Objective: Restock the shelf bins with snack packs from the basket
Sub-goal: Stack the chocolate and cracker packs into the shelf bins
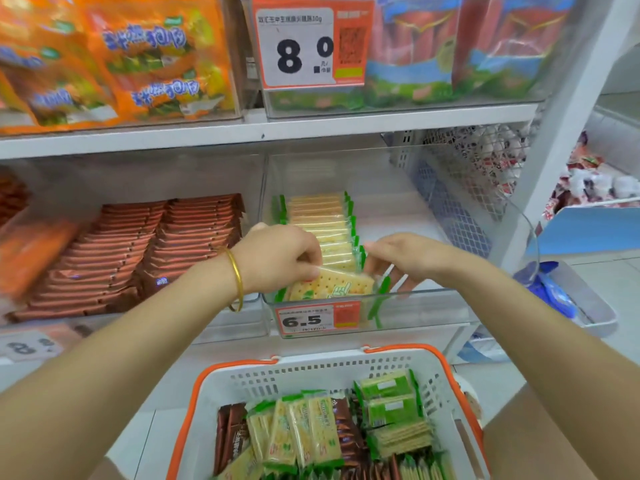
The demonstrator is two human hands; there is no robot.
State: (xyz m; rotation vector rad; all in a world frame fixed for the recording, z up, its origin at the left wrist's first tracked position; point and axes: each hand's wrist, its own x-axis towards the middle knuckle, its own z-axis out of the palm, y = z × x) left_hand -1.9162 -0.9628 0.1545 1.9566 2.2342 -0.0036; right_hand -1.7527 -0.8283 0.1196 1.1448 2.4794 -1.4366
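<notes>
A clear shelf bin (426, 303) on the middle shelf holds a row of green-edged cracker packs (322, 220) standing on edge. At the bin's front lies a tilted cracker pack (332, 287). My left hand (280, 256) pinches its upper left edge, and my right hand (401, 258) has its fingers curled over the pack's right end inside the bin. Below, a white basket with orange handles (311, 370) holds several green cracker packs (311, 434) and brown packs (232, 434).
The clear bin to the left holds rows of brown packs (145, 251). A 6.5 price tag (318, 318) hangs on the cracker bin's front. The upper shelf carries orange bags (114, 57) and an 8.0 price tag (308, 43). A white upright (554, 140) stands to the right.
</notes>
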